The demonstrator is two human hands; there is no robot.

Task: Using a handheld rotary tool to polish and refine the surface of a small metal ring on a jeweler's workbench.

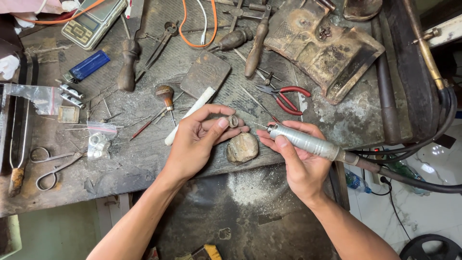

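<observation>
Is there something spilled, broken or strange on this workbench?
Yes. Pale filing dust lies spilled on the dark apron below the bench peg, under the left hand pinching a ring.

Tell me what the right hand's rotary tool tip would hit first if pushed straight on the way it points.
Most likely the small ring pinched in the left hand: the right hand aims the handpiece leftward at it, though depth is unclear.

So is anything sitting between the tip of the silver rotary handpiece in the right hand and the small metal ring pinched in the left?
Nothing visible. The left hand pinches the small metal ring above the rounded wooden bench peg. The right hand aims the silver rotary handpiece at it, with only open air across the short gap.
</observation>
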